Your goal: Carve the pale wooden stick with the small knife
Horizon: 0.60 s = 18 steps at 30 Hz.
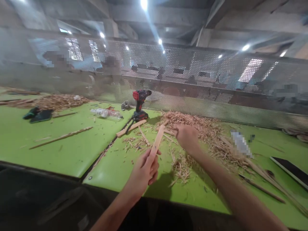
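Observation:
My left hand [144,168] is closed around the lower end of a flat, pale wooden strip [158,140], which slants up and away over the green table [110,168]. To its right, my right hand [187,136] is above the near edge of a heap of wood shavings [190,119]. Motion smears its fingers, and whether they hold anything is unclear. Thin wooden pieces lie just left of its fingertips. A smaller clump of shavings [181,168] lies below the right hand.
A red-and-black cordless drill [140,107] stands behind the strip, beside another flat strip [128,129]. Further left are a clear plastic bottle [107,113], a thin stick [61,138] and more shavings [60,102]. A dark-screened tablet or phone [292,170] lies right. A perforated metal screen [204,80] borders the back.

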Each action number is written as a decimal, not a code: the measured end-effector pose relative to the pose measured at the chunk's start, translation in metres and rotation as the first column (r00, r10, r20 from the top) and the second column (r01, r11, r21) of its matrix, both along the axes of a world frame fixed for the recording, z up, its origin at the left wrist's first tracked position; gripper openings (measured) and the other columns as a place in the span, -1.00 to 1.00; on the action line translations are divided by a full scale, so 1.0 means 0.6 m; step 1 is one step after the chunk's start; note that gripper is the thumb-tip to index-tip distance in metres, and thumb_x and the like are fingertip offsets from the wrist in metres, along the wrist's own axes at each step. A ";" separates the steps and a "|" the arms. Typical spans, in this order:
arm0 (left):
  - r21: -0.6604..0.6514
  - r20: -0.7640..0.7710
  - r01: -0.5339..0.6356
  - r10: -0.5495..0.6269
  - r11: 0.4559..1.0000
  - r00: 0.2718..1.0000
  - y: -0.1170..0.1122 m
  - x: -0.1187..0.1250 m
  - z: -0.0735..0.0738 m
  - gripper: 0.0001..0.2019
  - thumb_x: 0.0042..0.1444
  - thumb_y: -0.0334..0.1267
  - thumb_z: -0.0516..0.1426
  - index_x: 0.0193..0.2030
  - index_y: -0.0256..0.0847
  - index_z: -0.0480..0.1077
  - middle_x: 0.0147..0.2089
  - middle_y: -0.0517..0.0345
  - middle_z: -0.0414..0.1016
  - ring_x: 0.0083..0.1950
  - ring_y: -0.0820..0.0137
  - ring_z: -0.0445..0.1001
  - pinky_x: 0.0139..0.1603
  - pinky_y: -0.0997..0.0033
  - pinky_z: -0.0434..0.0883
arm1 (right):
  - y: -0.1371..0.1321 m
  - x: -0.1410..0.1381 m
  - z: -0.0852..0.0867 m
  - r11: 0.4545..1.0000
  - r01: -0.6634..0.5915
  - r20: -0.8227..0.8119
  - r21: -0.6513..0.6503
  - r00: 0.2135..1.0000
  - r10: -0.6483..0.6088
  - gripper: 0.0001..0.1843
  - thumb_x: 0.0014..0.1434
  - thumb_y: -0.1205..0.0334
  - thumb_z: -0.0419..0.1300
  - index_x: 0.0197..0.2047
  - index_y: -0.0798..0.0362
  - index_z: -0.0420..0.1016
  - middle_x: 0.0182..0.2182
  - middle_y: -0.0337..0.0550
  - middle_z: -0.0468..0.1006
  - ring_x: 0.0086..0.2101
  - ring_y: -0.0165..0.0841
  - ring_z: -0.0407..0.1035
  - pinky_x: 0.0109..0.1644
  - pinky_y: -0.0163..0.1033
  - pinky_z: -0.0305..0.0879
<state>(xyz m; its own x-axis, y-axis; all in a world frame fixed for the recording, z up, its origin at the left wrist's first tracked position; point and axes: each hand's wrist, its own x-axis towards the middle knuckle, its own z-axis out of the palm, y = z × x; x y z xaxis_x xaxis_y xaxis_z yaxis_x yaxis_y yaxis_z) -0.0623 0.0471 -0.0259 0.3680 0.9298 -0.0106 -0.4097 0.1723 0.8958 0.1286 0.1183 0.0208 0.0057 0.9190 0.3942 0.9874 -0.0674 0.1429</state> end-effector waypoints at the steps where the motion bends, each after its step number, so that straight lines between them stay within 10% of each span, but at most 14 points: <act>1: 0.003 0.001 0.002 -0.002 1.000 1.000 0.001 0.004 -0.002 -0.65 0.16 0.07 0.18 -0.19 -0.19 0.29 -0.62 0.47 -0.02 -0.66 0.61 -0.14 -0.74 0.61 -0.03 | -0.010 -0.015 -0.003 1.000 -0.028 0.009 -0.001 1.000 0.028 -0.60 0.36 0.23 -0.04 -0.11 -0.02 0.66 -0.40 -0.12 0.66 -0.43 -0.37 0.47 -0.42 -0.33 0.10; 18: -0.097 0.055 -0.063 0.068 0.993 0.996 0.030 -0.002 -0.012 -0.76 0.17 -0.10 0.19 -0.23 -0.24 0.31 -0.60 0.46 -0.03 -0.64 0.65 -0.14 -0.69 0.61 -0.13 | 0.047 -0.066 -0.013 0.987 -0.152 0.092 -0.049 0.983 0.156 -0.54 0.45 0.29 -0.15 -0.14 0.17 0.60 -0.35 0.02 0.65 -0.29 -0.31 0.52 -0.30 -0.28 0.17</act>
